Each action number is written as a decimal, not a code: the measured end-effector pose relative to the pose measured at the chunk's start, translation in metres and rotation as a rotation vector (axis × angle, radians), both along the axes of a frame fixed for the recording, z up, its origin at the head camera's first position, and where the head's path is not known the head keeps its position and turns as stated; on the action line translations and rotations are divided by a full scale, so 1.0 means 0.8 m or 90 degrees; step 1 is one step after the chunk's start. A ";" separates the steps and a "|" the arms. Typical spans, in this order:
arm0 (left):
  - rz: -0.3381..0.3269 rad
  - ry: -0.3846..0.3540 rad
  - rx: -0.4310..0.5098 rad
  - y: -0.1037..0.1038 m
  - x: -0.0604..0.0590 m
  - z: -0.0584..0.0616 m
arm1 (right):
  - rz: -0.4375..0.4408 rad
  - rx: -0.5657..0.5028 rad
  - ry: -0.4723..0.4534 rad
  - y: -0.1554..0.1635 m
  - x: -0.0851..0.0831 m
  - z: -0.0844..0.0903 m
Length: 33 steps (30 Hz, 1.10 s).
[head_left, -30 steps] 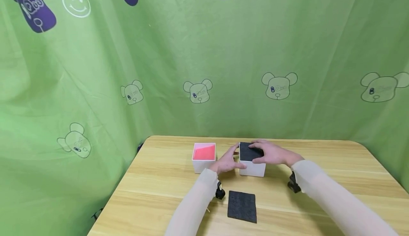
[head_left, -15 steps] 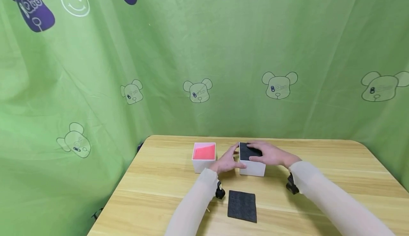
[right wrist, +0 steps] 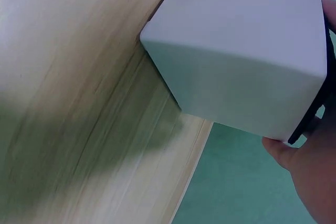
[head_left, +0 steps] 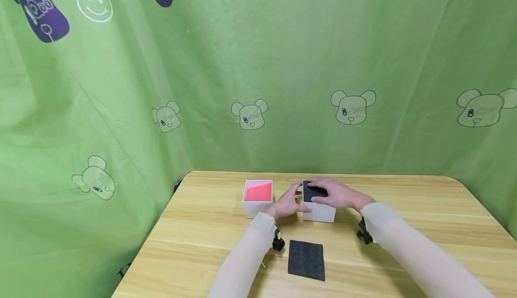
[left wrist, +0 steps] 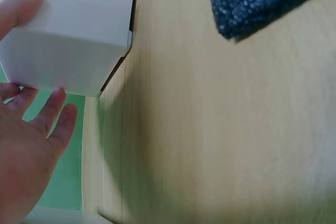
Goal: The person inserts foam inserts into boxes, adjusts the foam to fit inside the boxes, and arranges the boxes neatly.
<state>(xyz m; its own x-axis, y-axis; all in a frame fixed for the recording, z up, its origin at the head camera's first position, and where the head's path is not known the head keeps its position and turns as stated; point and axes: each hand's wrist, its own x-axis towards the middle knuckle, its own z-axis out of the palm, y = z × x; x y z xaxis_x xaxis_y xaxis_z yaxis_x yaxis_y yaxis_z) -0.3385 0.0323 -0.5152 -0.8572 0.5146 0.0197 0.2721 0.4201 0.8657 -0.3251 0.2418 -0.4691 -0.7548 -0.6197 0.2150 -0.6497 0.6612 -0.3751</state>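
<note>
White box (head_left: 319,212) sits at counter (head_left: 404,199) centre, just at 3 o'clock of the pink-lined box (head_left: 258,198). Black foam (head_left: 312,193) lies in its open top.

Right hand (head_left: 339,194): laid over the box top from 3 o'clock, fingers nearly straight, pressing on the foam. Right wrist view shows the fingers wrapping past the box's far edge; whether they pinch the foam, cannot tell.
Left hand (head_left: 287,204): fingers relaxed and spread, resting against the box's 9 o'clock wall, steadying it; thumb on the near corner in the left wrist view.

Handling, judged: box looks like thin stiff card, light, smooth-sided, so likely to slide on the counter if pushed from one side only. Best held by two opposite walls. The foam looks soft and compressible, not fragile; press it flat with the palm or take it by an edge.

Count:
- boxes: 2 (one white with foam, one pink-lined, open)
- foam squares: 2 (one in the box, a loose one (head_left: 306,260) at 6 o'clock)
- hands: 2
</note>
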 end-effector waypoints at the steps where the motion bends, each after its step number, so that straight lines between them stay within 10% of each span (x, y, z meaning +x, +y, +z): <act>1: 0.001 0.000 0.000 0.000 0.000 0.001 | 0.002 0.000 0.000 0.000 -0.001 0.000; 33: 0.013 -0.017 0.011 0.000 0.002 0.001 | -0.030 -0.031 -0.041 0.019 0.002 0.002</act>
